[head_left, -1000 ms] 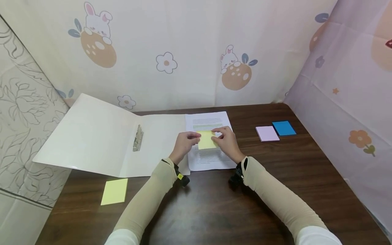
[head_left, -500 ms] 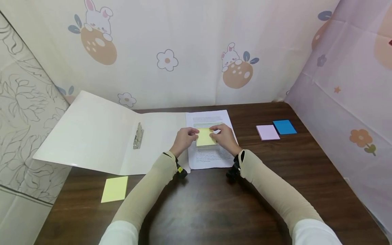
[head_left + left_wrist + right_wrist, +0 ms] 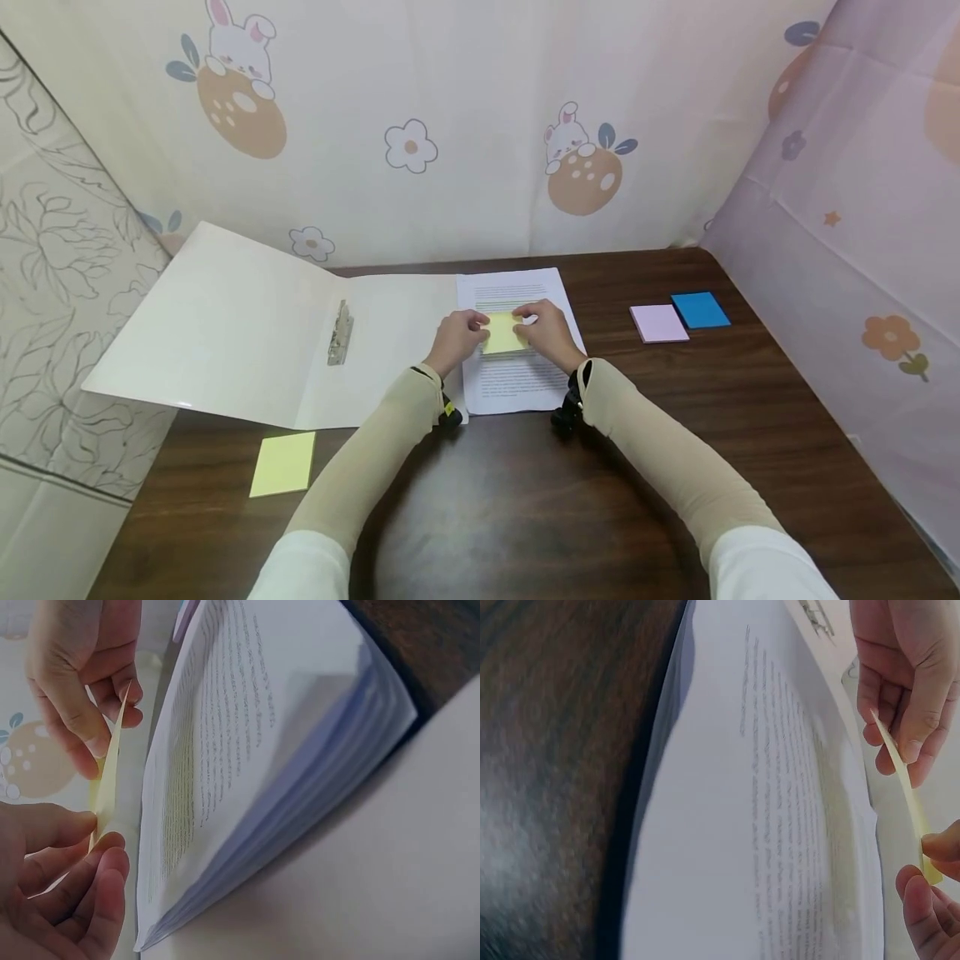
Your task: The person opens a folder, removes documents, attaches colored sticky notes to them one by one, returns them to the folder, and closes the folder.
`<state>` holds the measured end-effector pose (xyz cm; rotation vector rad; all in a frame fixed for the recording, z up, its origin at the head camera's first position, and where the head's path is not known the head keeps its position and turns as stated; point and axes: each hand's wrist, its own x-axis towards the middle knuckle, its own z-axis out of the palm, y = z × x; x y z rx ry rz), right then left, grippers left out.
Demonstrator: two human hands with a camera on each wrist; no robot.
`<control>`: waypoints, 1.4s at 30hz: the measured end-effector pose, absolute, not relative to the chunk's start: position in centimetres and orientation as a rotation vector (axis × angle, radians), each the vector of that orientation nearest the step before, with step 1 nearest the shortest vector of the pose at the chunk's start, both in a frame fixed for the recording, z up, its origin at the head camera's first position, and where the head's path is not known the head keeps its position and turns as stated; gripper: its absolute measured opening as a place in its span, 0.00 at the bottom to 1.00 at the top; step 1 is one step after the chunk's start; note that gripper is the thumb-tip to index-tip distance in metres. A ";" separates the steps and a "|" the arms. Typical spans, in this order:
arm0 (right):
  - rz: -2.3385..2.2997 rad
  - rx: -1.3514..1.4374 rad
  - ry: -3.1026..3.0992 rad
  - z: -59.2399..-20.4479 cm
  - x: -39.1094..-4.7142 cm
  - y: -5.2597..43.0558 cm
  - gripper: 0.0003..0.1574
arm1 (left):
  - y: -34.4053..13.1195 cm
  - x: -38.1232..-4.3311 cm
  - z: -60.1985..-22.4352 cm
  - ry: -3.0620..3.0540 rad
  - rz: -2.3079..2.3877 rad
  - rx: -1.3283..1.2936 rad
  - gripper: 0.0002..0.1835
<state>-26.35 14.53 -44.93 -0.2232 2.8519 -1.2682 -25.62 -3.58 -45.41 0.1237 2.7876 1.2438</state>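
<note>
Looks like you're at the lining-up step, left hand and right hand pinching opposite edges of the yellow sticky note above the printed pages, so next probably calls for lowering it level.

Left hand, right hand pinch yellow note, opposite ends; printed paper stack alongside; dark counter upper right.

Impossible to read small print, partly hidden behind yellow note, with white sleeves cut off at bottom.
</note>
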 end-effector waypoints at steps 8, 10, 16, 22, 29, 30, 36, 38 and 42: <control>-1.221 -0.222 2.878 -45.6 -26.9 14.6 0.18 | -3.0 -25.9 -45.8 2.881 1.080 0.199 0.14; -1.215 -0.230 2.881 -45.7 -27.0 14.6 0.18 | -3.0 -25.9 -45.9 2.895 1.044 0.213 0.14; -1.211 -0.268 2.884 -46.0 -27.2 14.6 0.18 | -2.9 -25.8 -46.2 2.924 0.989 0.227 0.13; -1.213 -0.252 2.842 -46.3 -27.4 14.5 0.19 | -3.1 -25.8 -46.5 2.948 0.949 0.229 0.14; -1.193 -0.252 2.827 -46.9 -27.5 14.4 0.19 | -3.1 -25.6 -46.8 2.948 0.913 0.236 0.13; -1.187 -0.250 2.824 -47.0 -27.4 14.5 0.19 | -3.1 -25.6 -46.8 2.945 0.911 0.241 0.13; -1.152 -0.262 2.832 -47.4 -27.5 14.5 0.17 | -3.1 -25.8 -47.1 2.938 0.899 0.277 0.13; -1.129 -0.281 2.846 -47.5 -27.5 14.5 0.17 | -3.2 -25.9 -47.2 2.945 0.886 0.288 0.13; -1.067 -0.320 2.878 -47.4 -27.5 14.4 0.17 | -3.3 -26.1 -47.2 2.936 0.865 0.302 0.13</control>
